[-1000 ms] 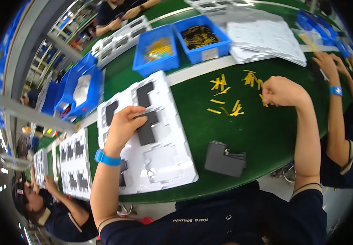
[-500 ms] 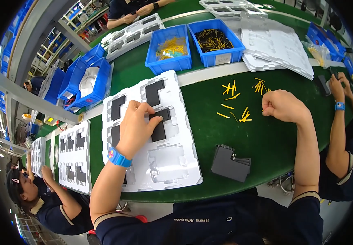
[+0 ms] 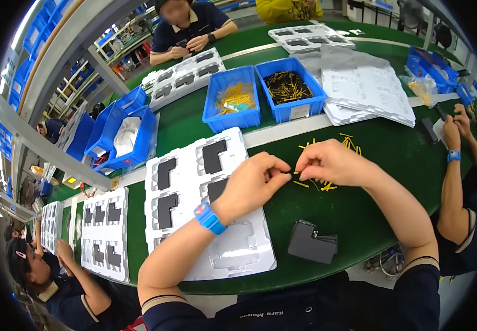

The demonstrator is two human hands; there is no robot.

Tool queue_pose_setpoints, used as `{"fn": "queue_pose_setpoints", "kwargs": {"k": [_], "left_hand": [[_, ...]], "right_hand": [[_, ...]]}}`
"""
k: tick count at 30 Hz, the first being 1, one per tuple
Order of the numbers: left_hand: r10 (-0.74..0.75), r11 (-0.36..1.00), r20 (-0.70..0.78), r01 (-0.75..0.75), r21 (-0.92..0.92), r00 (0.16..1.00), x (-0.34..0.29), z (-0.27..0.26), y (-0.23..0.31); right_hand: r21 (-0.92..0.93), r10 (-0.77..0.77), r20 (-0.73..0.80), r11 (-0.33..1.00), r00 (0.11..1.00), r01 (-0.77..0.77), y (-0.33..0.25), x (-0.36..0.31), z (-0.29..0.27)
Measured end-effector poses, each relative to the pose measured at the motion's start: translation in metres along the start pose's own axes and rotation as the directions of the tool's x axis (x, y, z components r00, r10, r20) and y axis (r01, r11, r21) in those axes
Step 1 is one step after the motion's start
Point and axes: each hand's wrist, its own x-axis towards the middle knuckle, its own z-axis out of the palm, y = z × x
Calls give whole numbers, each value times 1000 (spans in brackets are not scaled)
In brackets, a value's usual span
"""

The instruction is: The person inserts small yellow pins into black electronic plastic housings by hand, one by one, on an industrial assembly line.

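Observation:
My left hand (image 3: 252, 185) and my right hand (image 3: 329, 163) meet over the green table, fingertips pinched and almost touching. Something tiny and dark, with a bit of yellow, shows at the fingertips; what each hand holds is too small to make out. Thin yellow strips (image 3: 328, 186) lie under and behind my right hand, partly hidden by it. Left of the hands, a white molded tray (image 3: 244, 243) carries black L-shaped flat pieces (image 3: 166, 211), some covered by my left forearm. Nearer me, a small stack of similar black L-shaped pieces (image 3: 311, 243) rests on the table.
Beyond the hands stand a blue bin of yellow strips (image 3: 232, 118) and a blue bin of dark and yellow strips (image 3: 298, 111). White trays (image 3: 360, 83) are piled at the back right. Co-workers sit left, right and across. A grey metal post (image 3: 45, 143) rises at left.
My left hand has left the black piece in the tray and moved right. My right hand has moved left to meet it. The view has tilted up slightly.

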Motion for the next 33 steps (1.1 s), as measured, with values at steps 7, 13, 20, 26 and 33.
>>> {"fn": "queue_pose_setpoints", "kwargs": {"k": [7, 13, 20, 26, 33], "left_hand": [[68, 996, -182, -78, -48, 981, 4, 31, -16], [51, 996, -153, -61, -66, 987, 7, 36, -15], [-9, 998, -152, -2, -70, 988, 4, 36, -11], [44, 999, -117, -47, -20, 992, 4, 34, -10], [48, 997, -107, -55, -62, 993, 7, 32, -7]], "right_hand": [[-31, 27, -246, 999, 969, -36, 33, -7, -14], [-268, -99, -270, 963, 958, 24, 54, -12, -25], [-356, 73, -216, 923, 974, -148, 51, -18, -29], [-30, 64, -197, 997, 978, -71, 29, -14, -17], [-48, -188, -203, 982, 961, 182, 24, -9, 8]]}}
